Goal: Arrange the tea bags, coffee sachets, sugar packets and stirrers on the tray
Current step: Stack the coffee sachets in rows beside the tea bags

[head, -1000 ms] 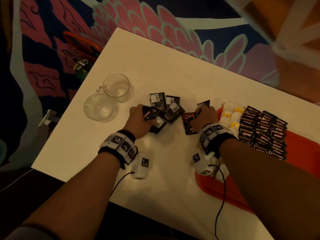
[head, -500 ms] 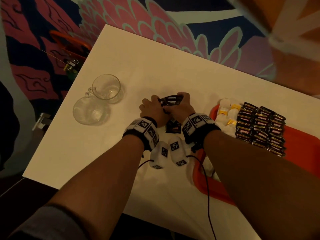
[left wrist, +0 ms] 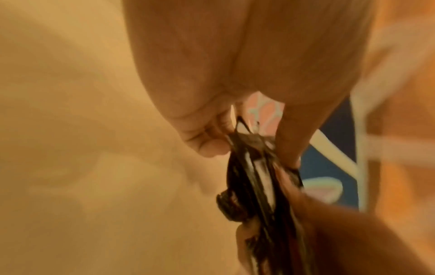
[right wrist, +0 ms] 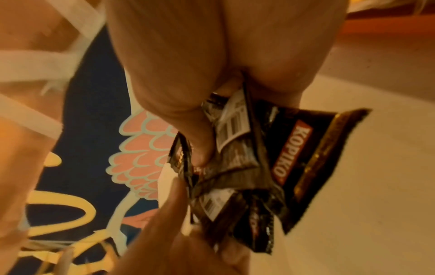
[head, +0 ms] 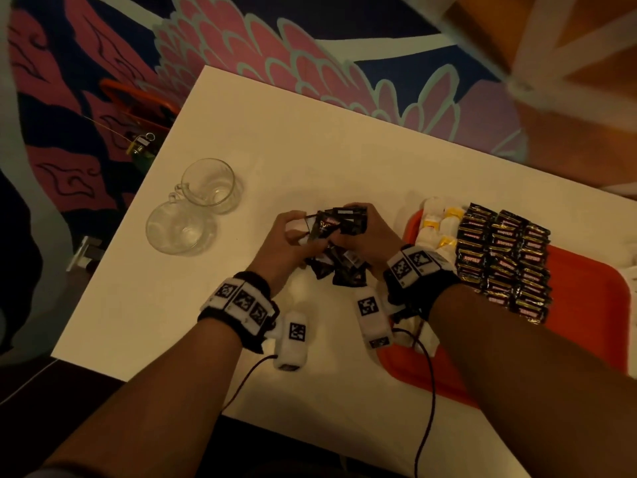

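Both hands hold one bunch of black coffee sachets [head: 336, 225] just above the white table [head: 310, 150]. My left hand [head: 286, 243] grips the bunch from the left and my right hand [head: 368, 232] from the right. In the left wrist view the sachets [left wrist: 254, 178] stand edge-on between thumb and fingers. In the right wrist view the sachets [right wrist: 259, 167] fan out, one with a red label. A few more sachets [head: 344, 274] lie under the hands. The orange tray [head: 586, 305] at the right carries rows of coffee sachets [head: 499, 260] and white-and-yellow packets [head: 437, 225].
Two clear glass mugs [head: 196, 208] stand on the table left of the hands. Cables run from the wrist cameras over the near table edge. A patterned carpet [head: 275, 46] lies beyond the table, with an orange object [head: 138, 101] on it at the left.
My hands came together from apart, swept the scattered sachets into one bunch and lifted it off the table. The bunch now stands higher between both hands than half a second ago.
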